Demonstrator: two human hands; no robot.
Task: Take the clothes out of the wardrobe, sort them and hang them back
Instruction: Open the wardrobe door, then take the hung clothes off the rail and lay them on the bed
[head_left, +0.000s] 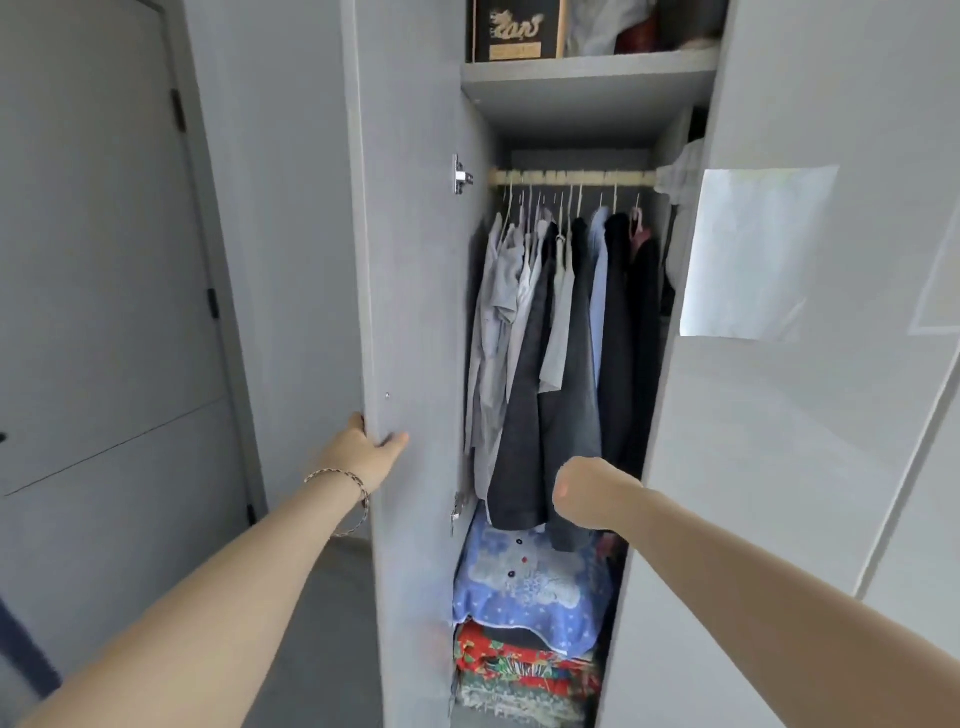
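Note:
The grey wardrobe stands open in front of me. My left hand (366, 447) grips the edge of the open wardrobe door (410, 312), thumb on its inner face. Several clothes hang on hangers from a wooden rail (571, 177): pale shirts (501, 322) at the left, dark jackets (563, 405) in the middle, a light blue shirt (598, 291) and black garments (631, 332) at the right. My right hand (584, 491) is stretched towards the hems of the dark jackets, its fingers curled away from me; whether it holds cloth is hidden.
Folded blankets lie stacked at the wardrobe bottom: a blue patterned one (530, 582) over red floral ones (519, 670). A shelf (587, 78) above the rail carries a black box (517, 31). The right wardrobe door (779, 415) is closed. A room door (104, 260) stands left.

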